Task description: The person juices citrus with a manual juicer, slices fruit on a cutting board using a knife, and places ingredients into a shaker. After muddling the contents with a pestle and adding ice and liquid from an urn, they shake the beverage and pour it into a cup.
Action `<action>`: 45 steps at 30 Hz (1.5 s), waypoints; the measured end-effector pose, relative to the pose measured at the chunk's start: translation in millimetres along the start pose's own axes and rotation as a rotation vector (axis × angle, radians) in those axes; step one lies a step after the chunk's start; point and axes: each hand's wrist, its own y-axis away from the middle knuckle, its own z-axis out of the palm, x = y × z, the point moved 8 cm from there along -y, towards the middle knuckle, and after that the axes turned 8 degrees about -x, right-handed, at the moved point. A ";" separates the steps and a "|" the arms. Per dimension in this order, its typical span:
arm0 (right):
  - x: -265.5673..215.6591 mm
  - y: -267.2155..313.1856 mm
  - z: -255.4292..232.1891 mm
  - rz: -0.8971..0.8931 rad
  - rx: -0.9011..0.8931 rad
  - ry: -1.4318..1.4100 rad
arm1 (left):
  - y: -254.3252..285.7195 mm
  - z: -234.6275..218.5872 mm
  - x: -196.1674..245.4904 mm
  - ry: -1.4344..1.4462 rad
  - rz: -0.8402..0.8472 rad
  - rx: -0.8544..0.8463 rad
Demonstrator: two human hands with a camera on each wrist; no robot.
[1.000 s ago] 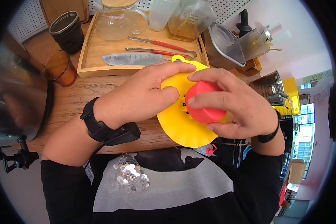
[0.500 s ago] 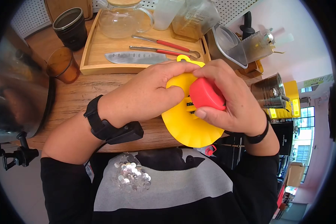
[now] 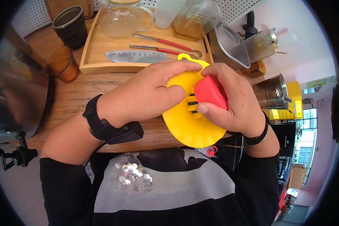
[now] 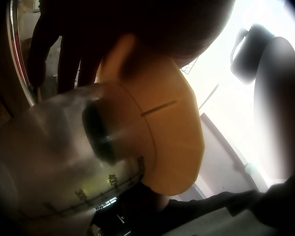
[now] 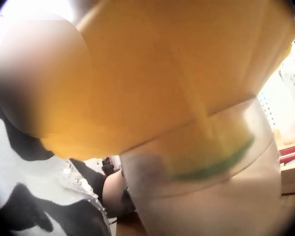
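Observation:
A yellow dish-shaped piece (image 3: 194, 133) with raised slots and black marks in its middle lies between the hands. My left hand (image 3: 145, 92) grips its left side, thumb over the surface. In my right hand (image 3: 239, 101), thumb and fingers hold a red rounded piece (image 3: 211, 92), tilted, at the right of the slots; whether the two pieces touch is unclear. Under the yellow piece (image 4: 174, 137), the left wrist view shows a clear container (image 4: 54, 162) with measuring marks. The right wrist view also has the yellow piece (image 5: 152, 73) on the clear container (image 5: 221, 206).
Behind the hands, a wooden tray (image 3: 116, 67) holds a knife (image 3: 135, 56), red-handled tools (image 3: 173, 44), a glass pot (image 3: 120, 22) and a jar (image 3: 196, 20). An amber glass (image 3: 63, 64) and black cup (image 3: 69, 28) stand left. A metal canister (image 3: 271, 90) stands right.
My right hand's fingers have gone from spread over the red piece to gripping its sides. The red piece has tilted and shifted right, uncovering more of the slots. My left hand keeps its grip.

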 end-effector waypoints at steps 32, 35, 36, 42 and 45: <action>-19.5 6.4 -15.5 -0.166 -0.260 -0.069 | 0.1 -3.7 1.5 -0.316 0.175 0.093; -19.6 7.9 -7.2 -0.079 -0.213 0.024 | 1.2 -3.8 8.6 -0.364 0.192 0.101; -22.1 7.4 -7.0 -0.114 -0.180 0.102 | 1.4 -3.1 8.4 -0.337 0.157 0.082; 0.5 4.7 3.0 0.040 -0.069 -0.015 | -3.9 -3.3 1.1 -0.257 0.118 0.076; 7.5 9.6 0.8 0.107 -0.083 -0.078 | -5.3 -2.4 2.4 -0.288 0.175 0.093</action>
